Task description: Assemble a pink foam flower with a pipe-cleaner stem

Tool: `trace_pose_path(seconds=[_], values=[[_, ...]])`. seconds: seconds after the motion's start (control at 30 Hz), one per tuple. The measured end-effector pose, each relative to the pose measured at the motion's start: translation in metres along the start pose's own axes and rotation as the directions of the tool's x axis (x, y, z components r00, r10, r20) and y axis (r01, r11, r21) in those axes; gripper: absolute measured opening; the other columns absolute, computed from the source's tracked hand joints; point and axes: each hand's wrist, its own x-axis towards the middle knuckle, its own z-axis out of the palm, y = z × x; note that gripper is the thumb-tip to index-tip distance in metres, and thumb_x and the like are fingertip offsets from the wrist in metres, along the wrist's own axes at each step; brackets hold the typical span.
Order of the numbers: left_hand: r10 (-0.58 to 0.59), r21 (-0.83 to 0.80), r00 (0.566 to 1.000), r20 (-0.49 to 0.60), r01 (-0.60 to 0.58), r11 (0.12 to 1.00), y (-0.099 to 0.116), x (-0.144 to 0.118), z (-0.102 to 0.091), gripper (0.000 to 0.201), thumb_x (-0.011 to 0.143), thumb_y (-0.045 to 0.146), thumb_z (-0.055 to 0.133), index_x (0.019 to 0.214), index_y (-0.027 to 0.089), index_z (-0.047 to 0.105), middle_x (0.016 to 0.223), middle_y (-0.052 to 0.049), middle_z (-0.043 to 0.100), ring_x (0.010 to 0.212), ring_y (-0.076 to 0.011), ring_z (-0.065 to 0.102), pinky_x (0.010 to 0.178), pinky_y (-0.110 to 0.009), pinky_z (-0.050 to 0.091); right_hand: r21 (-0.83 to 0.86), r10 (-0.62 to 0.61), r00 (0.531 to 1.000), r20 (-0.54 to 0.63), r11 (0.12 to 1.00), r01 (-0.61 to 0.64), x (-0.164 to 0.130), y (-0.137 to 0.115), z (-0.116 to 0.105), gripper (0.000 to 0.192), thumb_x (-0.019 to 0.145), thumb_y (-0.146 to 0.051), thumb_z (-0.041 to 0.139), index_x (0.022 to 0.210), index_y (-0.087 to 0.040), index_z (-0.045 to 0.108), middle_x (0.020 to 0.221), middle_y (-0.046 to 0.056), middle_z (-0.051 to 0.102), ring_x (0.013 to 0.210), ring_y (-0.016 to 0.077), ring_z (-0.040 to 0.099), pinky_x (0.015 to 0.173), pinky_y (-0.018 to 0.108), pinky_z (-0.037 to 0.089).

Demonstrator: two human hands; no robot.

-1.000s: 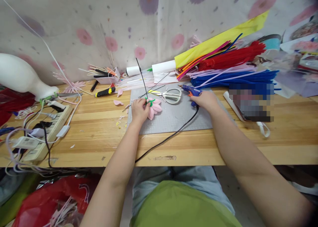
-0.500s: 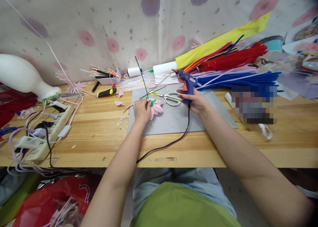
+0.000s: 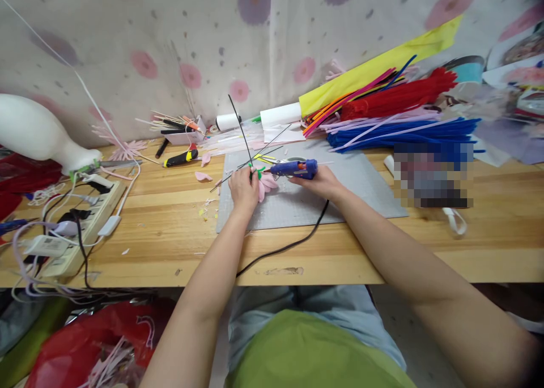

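Pinched in my left hand (image 3: 243, 188) is a pink flower (image 3: 267, 186) with green at its base and a dark stem (image 3: 241, 128) pointing up and away. My right hand (image 3: 319, 180) is closed around a blue hot glue gun (image 3: 293, 169), which lies level with its nozzle to the left, at the green base. Whether the nozzle touches the flower I cannot tell. Both hands are over a grey cutting mat (image 3: 361, 192). Behind the glue gun, a pair of scissors (image 3: 278, 160) is mostly hidden. Thin dark stems (image 3: 272, 144) cross beyond my left hand.
Blue (image 3: 408, 134) and red pipe cleaners (image 3: 399, 96) are piled at the back right. A yellow-black cutter (image 3: 181, 159) and loose pink petals (image 3: 203, 177) lie left of the mat. A power strip (image 3: 91, 224) with tangled cables sits at left. The glue gun's black cord (image 3: 289, 246) runs over the front edge.
My right hand has turned the glue gun from upright to level and brought its nozzle down and left to the flower's green base. My left hand keeps its hold on the flower.
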Motion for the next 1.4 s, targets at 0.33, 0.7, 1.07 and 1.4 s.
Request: trace_pose_path(seconds=[0.33, 0.7, 1.07, 1.4], values=[[0.026, 0.050, 1.000, 0.016, -0.027, 0.998, 0.001, -0.001, 0.000, 0.020, 0.088, 0.031, 0.043, 0.090, 0.019, 0.060, 0.095, -0.010, 0.064, 0.094, -0.0254, 0.052, 0.082, -0.037, 0.034, -0.282, -0.236, 0.969, -0.068, 0.937, 0.208, -0.003, 0.000, 0.007, 0.032, 0.073, -0.049, 0.063, 0.087, -0.020, 0.064, 0.085, 0.006, 0.068, 0.078, 0.0203, 0.062, 0.065, 0.028, 0.043], [0.028, 0.021, 1.000, 0.012, -0.029, 0.999, 0.001, -0.001, 0.000, 0.020, 0.088, 0.032, 0.044, 0.089, 0.020, 0.059, 0.095, -0.011, 0.063, 0.095, -0.0257, 0.052, 0.083, -0.038, 0.034, -0.334, -0.229, 0.972, -0.050, 0.921, 0.199, 0.000, 0.004, 0.011, 0.034, 0.074, -0.049, 0.063, 0.095, -0.023, 0.065, 0.097, 0.007, 0.068, 0.090, 0.0247, 0.063, 0.071, 0.033, 0.045], [0.022, 0.029, 0.999, 0.026, -0.023, 0.999, 0.003, -0.001, -0.002, 0.019, 0.088, 0.031, 0.045, 0.090, 0.019, 0.060, 0.098, -0.011, 0.064, 0.097, -0.0258, 0.052, 0.084, -0.038, 0.034, -0.323, -0.255, 0.966, -0.044, 0.918, 0.228, -0.001, 0.004, 0.009, 0.031, 0.076, -0.051, 0.060, 0.089, -0.022, 0.063, 0.092, 0.006, 0.068, 0.087, 0.0222, 0.062, 0.069, 0.029, 0.043], [0.035, 0.031, 0.999, 0.011, -0.035, 0.999, 0.001, -0.002, -0.001, 0.019, 0.087, 0.032, 0.045, 0.090, 0.019, 0.060, 0.097, -0.011, 0.064, 0.096, -0.0262, 0.052, 0.084, -0.038, 0.034, -0.289, -0.265, 0.962, -0.066, 0.928, 0.235, -0.004, 0.003, 0.005, 0.031, 0.076, -0.053, 0.059, 0.082, -0.023, 0.061, 0.085, 0.004, 0.067, 0.081, 0.0205, 0.061, 0.068, 0.029, 0.042]])
